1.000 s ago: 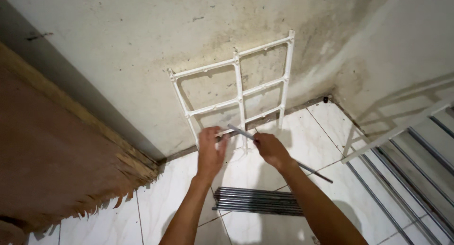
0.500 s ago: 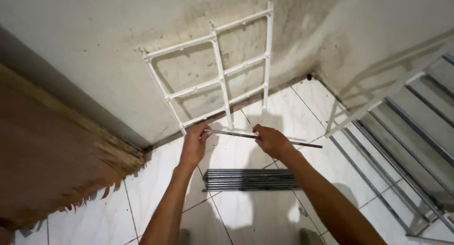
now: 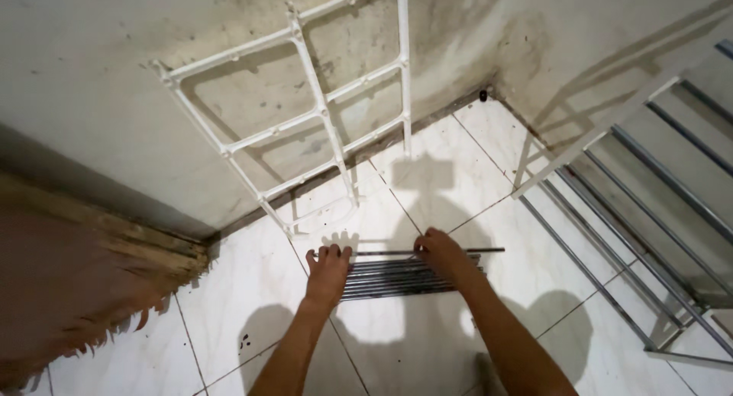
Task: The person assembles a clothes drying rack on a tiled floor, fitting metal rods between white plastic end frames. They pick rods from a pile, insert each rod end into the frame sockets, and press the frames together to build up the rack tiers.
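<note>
My left hand (image 3: 328, 271) and my right hand (image 3: 443, 256) both hold one thin grey metal rod (image 3: 382, 252), level, just above the floor. The rod's right end sticks out past my right hand. Right under the hands lies a bundle of several similar metal rods (image 3: 389, 280) on the white tiled floor (image 3: 252, 289). A white plastic ladder-like frame (image 3: 305, 121) leans against the stained wall beyond the hands.
A partly built rack (image 3: 634, 205) of white side frames and metal rods stands at the right. A worn brown wooden panel (image 3: 69, 289) with a frayed edge lies at the left. The stained wall (image 3: 114, 29) meets the floor in a corner at the back.
Both hands have lowered the rod from in front of the white frame down to just above the rod bundle. The camera has tilted down and closer.
</note>
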A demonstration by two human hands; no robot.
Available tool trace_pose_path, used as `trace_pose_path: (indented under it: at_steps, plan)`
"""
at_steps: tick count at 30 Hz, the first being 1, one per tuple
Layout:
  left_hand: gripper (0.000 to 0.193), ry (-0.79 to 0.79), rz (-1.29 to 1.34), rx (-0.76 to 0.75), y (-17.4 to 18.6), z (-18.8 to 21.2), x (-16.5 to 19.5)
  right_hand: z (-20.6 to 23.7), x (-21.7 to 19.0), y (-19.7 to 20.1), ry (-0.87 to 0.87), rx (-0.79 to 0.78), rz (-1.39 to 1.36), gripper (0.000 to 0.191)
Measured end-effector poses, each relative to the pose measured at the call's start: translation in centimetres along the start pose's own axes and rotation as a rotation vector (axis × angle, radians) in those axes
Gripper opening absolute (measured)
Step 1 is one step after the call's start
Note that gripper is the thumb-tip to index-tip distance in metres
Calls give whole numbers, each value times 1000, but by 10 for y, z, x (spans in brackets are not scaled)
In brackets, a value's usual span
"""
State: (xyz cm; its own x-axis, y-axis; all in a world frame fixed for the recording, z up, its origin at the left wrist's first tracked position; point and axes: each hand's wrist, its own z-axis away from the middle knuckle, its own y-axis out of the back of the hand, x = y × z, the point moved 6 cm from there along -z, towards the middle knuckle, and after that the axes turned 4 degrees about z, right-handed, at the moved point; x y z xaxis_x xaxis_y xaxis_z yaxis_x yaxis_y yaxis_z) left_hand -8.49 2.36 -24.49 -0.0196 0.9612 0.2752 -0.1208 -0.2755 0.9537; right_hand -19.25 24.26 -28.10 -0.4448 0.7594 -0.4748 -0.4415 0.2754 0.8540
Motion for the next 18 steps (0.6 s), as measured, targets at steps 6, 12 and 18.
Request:
trace_pose_path:
  at_steps: [6, 12, 18]
  plan:
    - [36, -93, -94, -135, -58, -3, 8, 24, 27, -45, 24, 34, 37, 14]
    - [43, -13, -143, -196, -82, -4, -18, 15, 9, -60, 197, 139, 88, 12]
    - [71, -19, -132, -152, -84, -13, -28, 10, 14, -72, 168, 148, 128, 17]
